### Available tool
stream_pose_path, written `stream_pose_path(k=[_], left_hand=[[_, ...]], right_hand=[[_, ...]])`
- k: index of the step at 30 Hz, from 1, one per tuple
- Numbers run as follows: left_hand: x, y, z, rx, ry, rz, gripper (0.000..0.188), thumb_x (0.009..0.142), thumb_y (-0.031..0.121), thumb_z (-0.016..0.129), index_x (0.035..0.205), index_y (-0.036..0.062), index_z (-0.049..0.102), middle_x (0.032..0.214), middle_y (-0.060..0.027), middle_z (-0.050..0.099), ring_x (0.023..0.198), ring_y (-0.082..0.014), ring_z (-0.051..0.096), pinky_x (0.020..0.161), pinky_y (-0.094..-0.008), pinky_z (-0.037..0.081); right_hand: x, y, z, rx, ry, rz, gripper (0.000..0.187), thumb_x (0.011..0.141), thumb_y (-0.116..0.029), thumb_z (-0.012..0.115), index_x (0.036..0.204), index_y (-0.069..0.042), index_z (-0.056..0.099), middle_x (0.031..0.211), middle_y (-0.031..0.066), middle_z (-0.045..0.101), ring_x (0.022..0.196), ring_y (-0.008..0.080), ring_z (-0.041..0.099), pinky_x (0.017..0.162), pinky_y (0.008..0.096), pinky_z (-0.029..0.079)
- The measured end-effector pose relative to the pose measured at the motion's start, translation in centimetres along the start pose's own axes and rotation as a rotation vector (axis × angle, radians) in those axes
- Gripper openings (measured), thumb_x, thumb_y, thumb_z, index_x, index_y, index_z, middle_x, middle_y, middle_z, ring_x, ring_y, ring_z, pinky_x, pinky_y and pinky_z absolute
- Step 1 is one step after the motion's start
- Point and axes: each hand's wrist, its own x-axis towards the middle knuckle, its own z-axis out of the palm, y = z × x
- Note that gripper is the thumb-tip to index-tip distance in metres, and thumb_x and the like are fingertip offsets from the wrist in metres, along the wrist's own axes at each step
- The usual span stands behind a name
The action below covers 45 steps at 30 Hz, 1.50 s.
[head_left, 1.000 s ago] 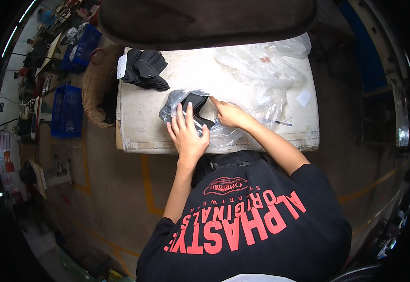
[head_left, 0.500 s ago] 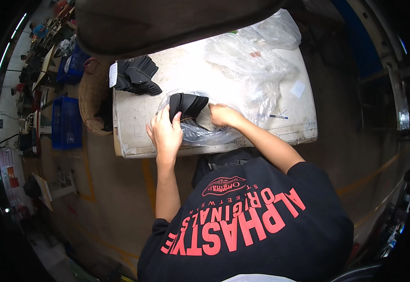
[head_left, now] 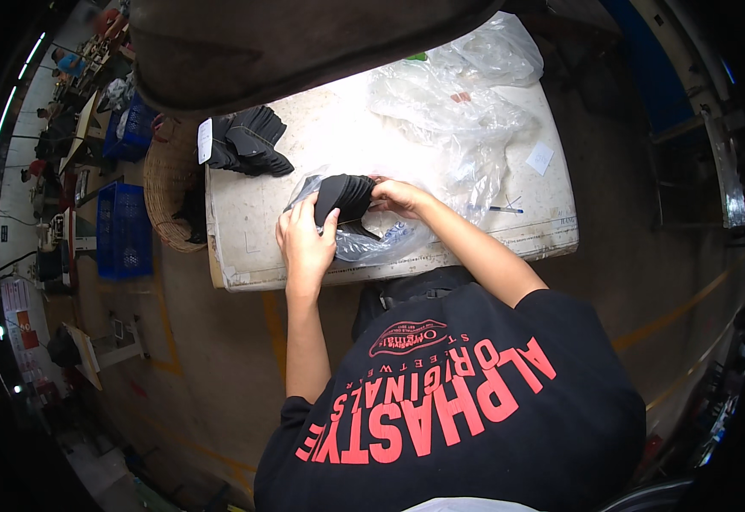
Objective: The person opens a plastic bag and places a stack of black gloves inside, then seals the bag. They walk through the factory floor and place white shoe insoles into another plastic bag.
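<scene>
- Head view: we see the left hand (head_left: 304,243) at about 9 o'clock of the black folded cloth (head_left: 344,195), its fingers curled over the cloth's left edge and gripping it.
- The right hand (head_left: 400,195) sits at 3 o'clock of the same cloth, closed on its right edge, so both hands hold it between them.
- The cloth lies just above a clear plastic bag (head_left: 364,243), which rests on the bench (head_left: 244,235) near its front edge.
- At 11 o'clock from the hands, well apart, a stack of black cloth pieces (head_left: 248,141) sits at the bench's back left corner, with a white tag (head_left: 204,141) touching its left side.
- At 1 o'clock, a heap of crumpled clear plastic bags (head_left: 458,102) covers the back right of the bench.
- At 3 o'clock, a pen (head_left: 505,209) lies near the front edge, and a small white paper slip (head_left: 540,158) lies beyond it.
- At 9 o'clock, off the bench, a wicker basket (head_left: 166,183) stands just beside it, with a blue crate (head_left: 121,230) farther left on the floor.
</scene>
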Motion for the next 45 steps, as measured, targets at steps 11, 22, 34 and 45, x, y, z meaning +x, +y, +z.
stream_pose_path(k=[11,22,34,45], left_hand=[[0.5,0.4,2.2,0.117,0.030,0.009,0.057,0.087,0.032,0.077,0.139,0.0109,0.064,0.124,-0.0053,0.071,0.119,-0.0310,0.054,0.114,-0.0481,0.034],[0.4,0.8,2.9,0.316,-0.063,0.076,0.062,0.092,0.030,0.072,0.151,0.0205,0.055,0.131,-0.0006,0.067,0.122,-0.0334,0.053,0.118,-0.0630,0.029],[-1.7,2.7,1.2,-0.044,0.334,0.245,0.049,0.072,-0.009,0.060,0.112,0.0134,0.079,0.131,-0.0152,0.061,0.124,-0.0373,0.051,0.110,-0.0479,0.040],[-0.1,0.4,1.2,0.206,0.240,0.118,0.020,0.087,0.022,0.066,0.098,0.0181,0.082,0.124,-0.0015,0.073,0.113,-0.0267,0.059,0.107,-0.0504,0.034]], right_hand=[[1.0,2.1,-0.2,-0.936,0.371,-0.174,0.054,0.100,-0.035,0.065,0.140,0.000,0.056,0.115,0.0248,0.072,0.109,0.0354,0.070,0.095,0.0408,0.053],[-1.6,2.7,1.7,-1.024,0.436,-0.250,0.054,0.097,-0.032,0.065,0.137,0.003,0.054,0.119,0.0307,0.069,0.113,0.0469,0.066,0.099,0.0503,0.051],[-2.6,1.6,2.9,-0.988,0.496,-0.141,0.045,0.103,-0.033,0.056,0.131,0.002,0.058,0.129,0.0316,0.064,0.113,0.0510,0.064,0.095,0.0557,0.052],[-5.4,1.9,2.2,-1.461,0.220,-0.081,0.044,0.092,-0.021,0.063,0.130,0.001,0.058,0.121,0.0352,0.061,0.111,0.0503,0.064,0.097,0.0553,0.052]])
